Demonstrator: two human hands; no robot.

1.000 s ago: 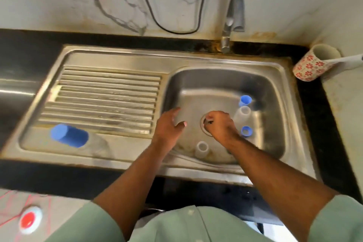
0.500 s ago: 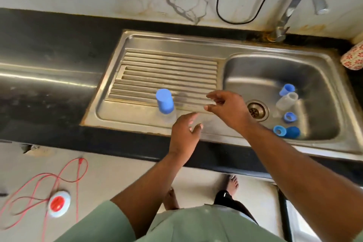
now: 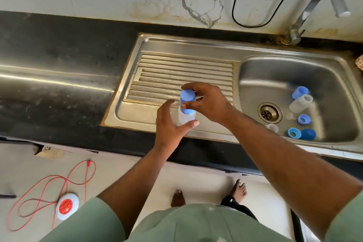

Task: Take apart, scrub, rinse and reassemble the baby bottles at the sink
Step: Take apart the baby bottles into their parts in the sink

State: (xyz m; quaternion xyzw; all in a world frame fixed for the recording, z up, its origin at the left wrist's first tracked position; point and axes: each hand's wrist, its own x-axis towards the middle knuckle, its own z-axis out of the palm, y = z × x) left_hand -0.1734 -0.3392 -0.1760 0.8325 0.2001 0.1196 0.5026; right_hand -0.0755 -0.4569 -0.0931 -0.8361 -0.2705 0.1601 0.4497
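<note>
Bottle: a clear baby bottle with a blue cap stands upright on the flat front part of the steel drainboard, left of the sink basin.
Right hand: the right hand reaches across from the right, its grip curled round the blue cap, fingers on the far side and thumb on the near side.
Left hand: the left hand sits just beside the bottle's clear body, grip apart, fingers and thumb spread to either side; whether they touch the bottle I cannot tell.
Basin: loose parts lie right of the drain, namely a clear bottle body, a light blue cap, blue rings and a dark blue cap.
Tap: a metal tap arches over the basin's back edge.
Counter: a dark counter runs to the left of the drainboard.
Floor: a red and white button with a red cord lies at lower left.
</note>
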